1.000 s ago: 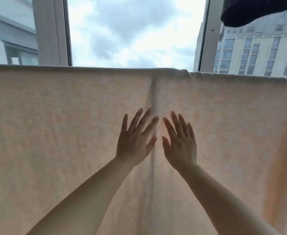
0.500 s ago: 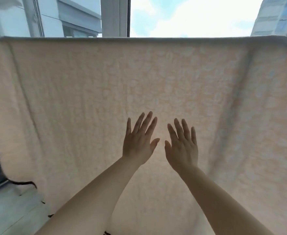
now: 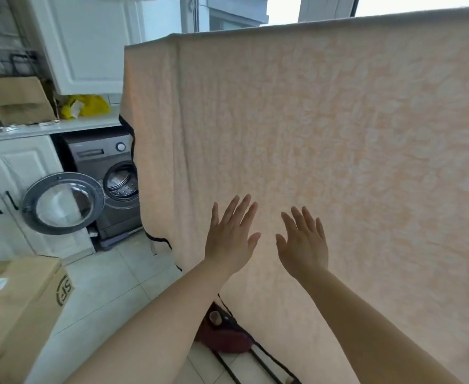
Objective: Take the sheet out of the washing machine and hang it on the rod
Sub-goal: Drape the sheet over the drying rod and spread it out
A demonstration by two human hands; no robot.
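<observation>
Sheet (image 3: 324, 139) is hanging draped over the rod, whose own surface is hiding under the top fold; peach cloth is filling most of the view, daylight glowing through it. Left edge is falling near the washing machine (image 3: 103, 178), which is standing with its door (image 3: 61, 203) swung open and drum showing.

Left hand (image 3: 229, 239) and right hand (image 3: 302, 245) are reaching up side by side, fingers straight and spread, palms facing the cloth. Neither grip is pinching anything; whether the palms are touching the fabric cannot be told.

Judging by look: the cloth is hanging soft and limp, probably weighing heavier than dry fabric if damp. It is likely sliding easily over the rod, so any tugging is best done evenly, taking hold at the side hem or lower edge rather than mid-panel.

Cardboard box (image 3: 20, 300) is sitting on the floor at left.
</observation>
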